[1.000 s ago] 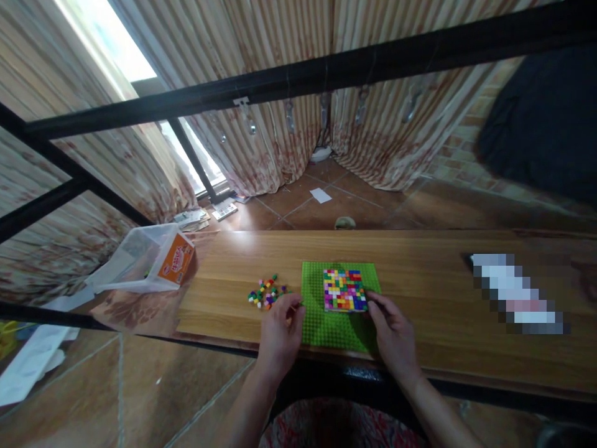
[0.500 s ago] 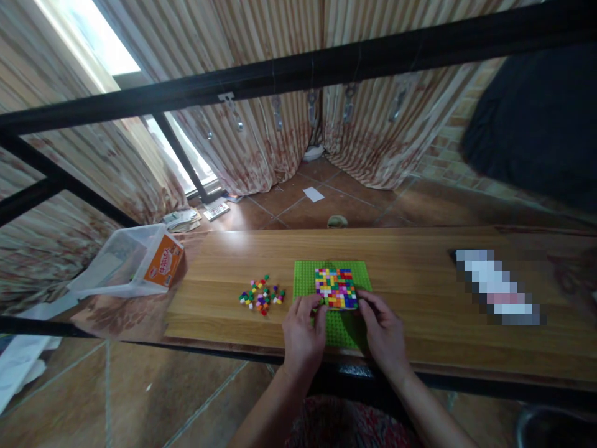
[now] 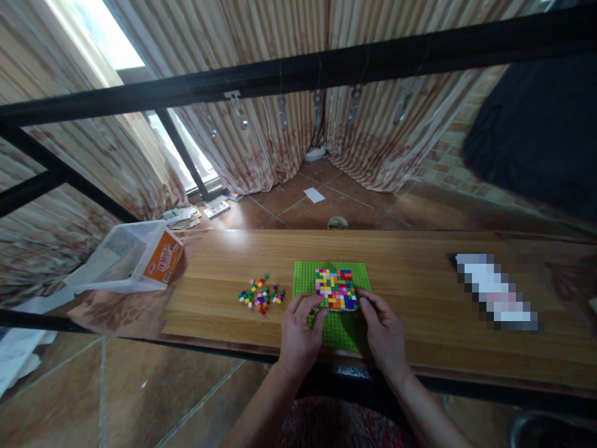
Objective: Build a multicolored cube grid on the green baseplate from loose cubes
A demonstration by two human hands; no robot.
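Now right hand [image 3: 386,330] grips the mosaic [image 3: 336,287], left hand [image 3: 300,328] apparently pinches its corner; orange label [image 3: 163,256] bears Chinese lettering.

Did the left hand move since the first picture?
Yes, to the right: against the green board, the left hand went from the board's left edge to the colorful block square's near left corner.

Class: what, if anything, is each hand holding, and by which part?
The right hand holds the mosaic by its lower right corner. The left hand is at its lower left corner; whether it grips anything cannot be told.
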